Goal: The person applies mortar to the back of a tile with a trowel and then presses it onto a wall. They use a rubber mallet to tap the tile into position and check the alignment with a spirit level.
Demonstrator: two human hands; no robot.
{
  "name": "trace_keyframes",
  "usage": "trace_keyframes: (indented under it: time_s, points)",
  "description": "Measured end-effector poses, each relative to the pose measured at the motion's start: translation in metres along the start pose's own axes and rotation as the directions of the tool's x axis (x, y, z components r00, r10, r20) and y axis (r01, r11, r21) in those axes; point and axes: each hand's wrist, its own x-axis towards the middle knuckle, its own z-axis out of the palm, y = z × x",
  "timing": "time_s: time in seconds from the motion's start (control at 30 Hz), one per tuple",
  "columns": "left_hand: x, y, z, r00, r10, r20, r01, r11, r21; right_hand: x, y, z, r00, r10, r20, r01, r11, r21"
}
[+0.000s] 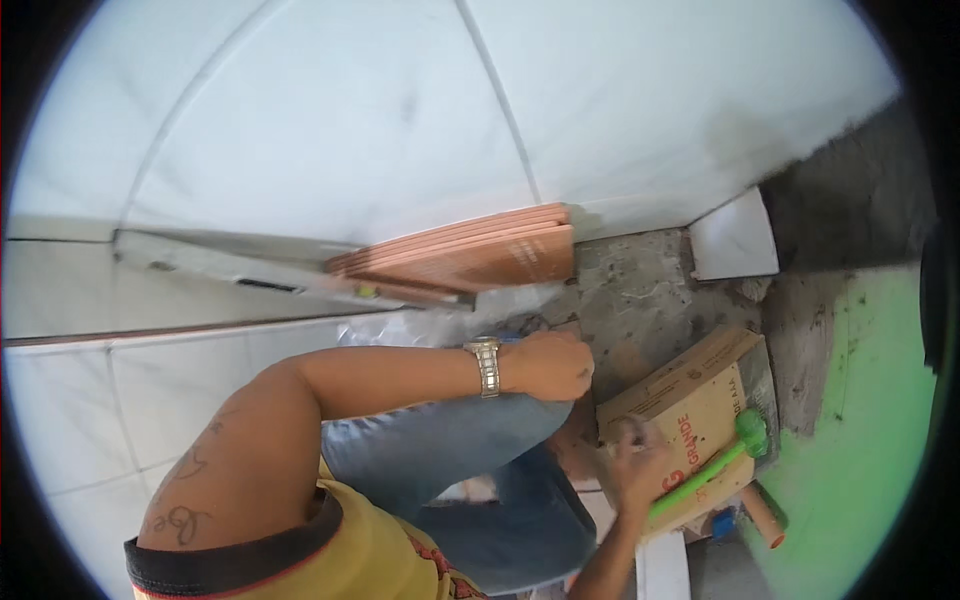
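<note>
Cardboard box [690, 415] lying on the grey mortar floor [640, 290], both hands working at its near edge.
The left hand [548, 365] is curling loosely above the knee, gripping nothing I can make out; the right hand [632, 468] is pressing on the box, its grasp unclear. A green-headed mallet [715, 465] is resting across the box, stacked terracotta-backed tiles [470, 255] leaning nearby. It looks like tile-laying preparation; next likely calls for a firm hold.

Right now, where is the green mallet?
In the head view, lower right: the green mallet lies across the cardboard box, beside the right hand, near the green wall.
</note>
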Motion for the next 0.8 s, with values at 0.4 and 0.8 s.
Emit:
trace_keyframes:
  time_s: [0.4, 0.8]
  points:
    - [-0.226, -0.13, 0.027, 0.203, -0.904, -0.377, -0.356, 0.29, -0.888, -0.196, -0.022, 0.111, 0.931, -0.007, 0.365, -0.123, 0.936, 0.331]
    - [-0.214, -0.076, -0.008, 0.0, -0.668, -0.744, 0.025, 0.744, -0.668, -0.164, -0.121, 0.031, 0.892, 0.07, 0.448, -0.205, 0.943, 0.262]
